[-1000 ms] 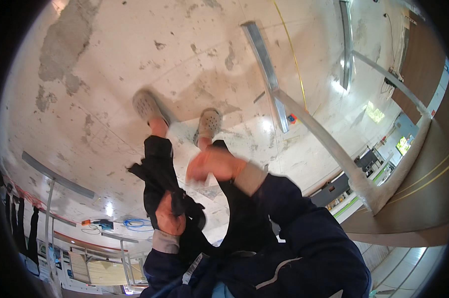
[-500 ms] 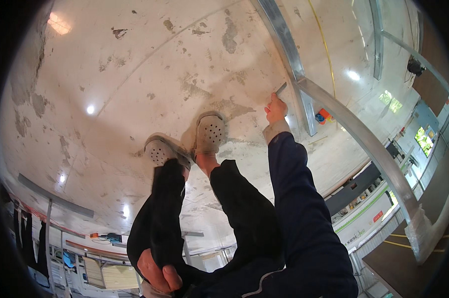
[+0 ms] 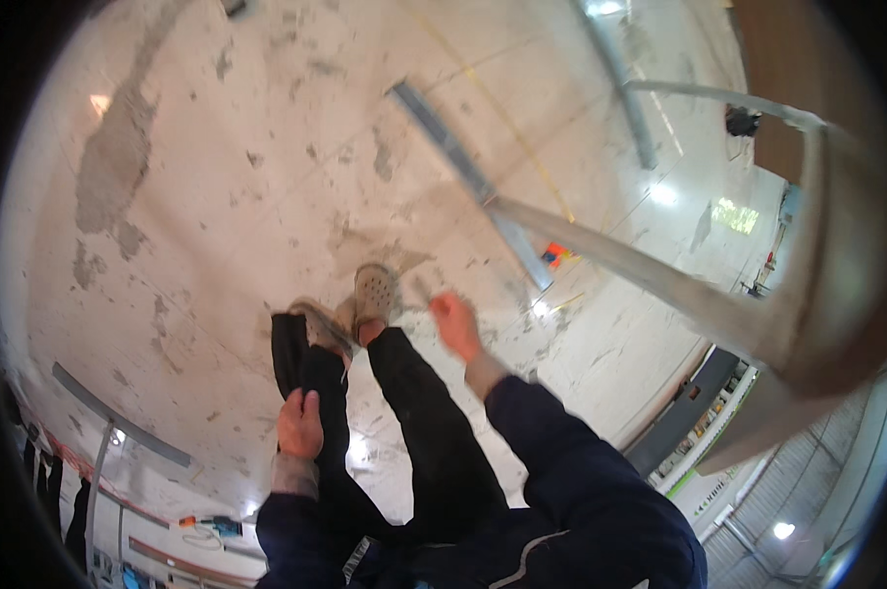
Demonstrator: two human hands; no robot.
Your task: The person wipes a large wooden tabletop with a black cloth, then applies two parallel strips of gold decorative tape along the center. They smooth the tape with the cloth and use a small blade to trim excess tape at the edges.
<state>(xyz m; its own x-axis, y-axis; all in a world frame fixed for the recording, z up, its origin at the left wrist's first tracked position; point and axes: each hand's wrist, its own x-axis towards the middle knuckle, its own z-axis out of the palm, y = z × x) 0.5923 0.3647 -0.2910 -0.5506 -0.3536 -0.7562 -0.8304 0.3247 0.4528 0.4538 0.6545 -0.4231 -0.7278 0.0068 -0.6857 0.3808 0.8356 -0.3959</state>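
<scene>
My left hand (image 3: 299,427) is in front of my left leg, its fingers closed round the lower end of a flat black piece (image 3: 288,353); its exact kind I cannot make out. The piece points away toward my left shoe (image 3: 324,324). My right hand (image 3: 456,327) is closed, over the floor to the right of my right shoe (image 3: 376,293). A thin grey blade-like piece (image 3: 424,289) sticks out beyond its fingers, smeared by motion.
A metal frame (image 3: 610,255) rises on the right, its flat foot bar (image 3: 448,147) on the stained floor (image 3: 237,226). An orange-and-blue item (image 3: 554,255) lies beside the foot. Another grey bar (image 3: 120,417) lies at left, near a blue tool (image 3: 226,527) with a cable.
My right hand has drawn back from the metal frame toward my legs. My left hand has moved up and forward with the black piece. The view has shifted, setting the frame farther off.
</scene>
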